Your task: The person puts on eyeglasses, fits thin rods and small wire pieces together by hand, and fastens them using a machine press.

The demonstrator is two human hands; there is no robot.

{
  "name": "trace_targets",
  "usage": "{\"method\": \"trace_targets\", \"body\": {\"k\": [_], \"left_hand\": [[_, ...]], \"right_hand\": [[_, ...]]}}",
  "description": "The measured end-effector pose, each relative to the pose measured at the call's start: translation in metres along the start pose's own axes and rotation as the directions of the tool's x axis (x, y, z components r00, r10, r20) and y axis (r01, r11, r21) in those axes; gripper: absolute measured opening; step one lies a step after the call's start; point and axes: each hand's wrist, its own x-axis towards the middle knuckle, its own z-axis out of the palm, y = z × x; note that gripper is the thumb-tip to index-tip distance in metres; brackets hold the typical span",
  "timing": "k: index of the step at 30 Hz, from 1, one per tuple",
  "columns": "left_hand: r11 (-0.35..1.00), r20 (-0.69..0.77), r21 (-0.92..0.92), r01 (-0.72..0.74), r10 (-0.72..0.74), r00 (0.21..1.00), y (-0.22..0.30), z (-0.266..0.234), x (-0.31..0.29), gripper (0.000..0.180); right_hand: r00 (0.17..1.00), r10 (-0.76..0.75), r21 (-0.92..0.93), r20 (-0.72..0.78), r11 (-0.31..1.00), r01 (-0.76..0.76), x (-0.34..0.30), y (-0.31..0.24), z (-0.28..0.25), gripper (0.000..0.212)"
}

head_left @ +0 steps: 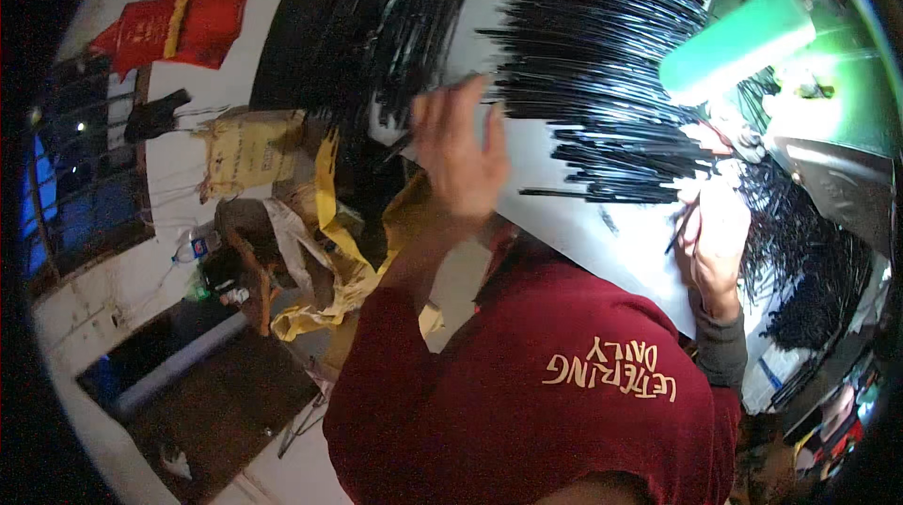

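Many thin black sticks (602,44) lie side by side in a wide layer on a white tabletop (546,223). My left hand (461,152), slightly blurred, is over the table with its fingers stretched out, between that layer and a looser bunch of black sticks (419,35) on the left. At the right, under bright light, my right hand (720,232) is closed beside the sticks' ends. A short dark length of a thin black stick (672,240) shows at its fingers; the rest of it is hidden.
A green-and-white lamp-like object (738,44) glows above the right side. Tangled black strands (809,251) heap beyond my right hand. Left of the table are yellow strips (329,185) and a printed sack (249,152). A red bag (183,25) is farther left.
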Motion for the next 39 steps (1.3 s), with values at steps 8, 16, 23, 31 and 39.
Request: {"method": "trace_targets", "body": {"k": [8,16,23,31,39], "left_hand": [[0.901,-0.005,0.434,-0.004,0.007,1.000,-0.089,-0.006,0.012,0.020],[0.827,-0.084,0.529,-0.191,0.275,0.958,-0.133,0.031,0.079,0.021],[0.754,-0.008,0.580,-0.309,0.384,0.923,-0.185,0.012,0.103,0.018],[0.815,-0.274,0.517,-0.262,0.447,0.852,-0.135,-0.016,0.060,0.024],[0.172,0.033,-0.915,0.364,-0.869,0.494,-0.318,-0.084,-0.052,0.047]], "right_hand": [[0.997,0.062,0.066,0.048,0.996,-0.065,0.003,-0.005,0.025,0.029],[0.995,0.085,0.150,-0.060,0.986,-0.075,-0.005,0.005,0.023,0.029],[0.996,0.076,0.036,-0.040,0.997,-0.075,-0.015,0.004,0.016,0.026],[1.000,0.014,-0.071,-0.003,0.997,-0.014,-0.026,0.026,-0.002,0.030],[0.998,0.050,-0.043,0.038,0.998,-0.048,-0.023,0.025,0.004,0.027]]}}
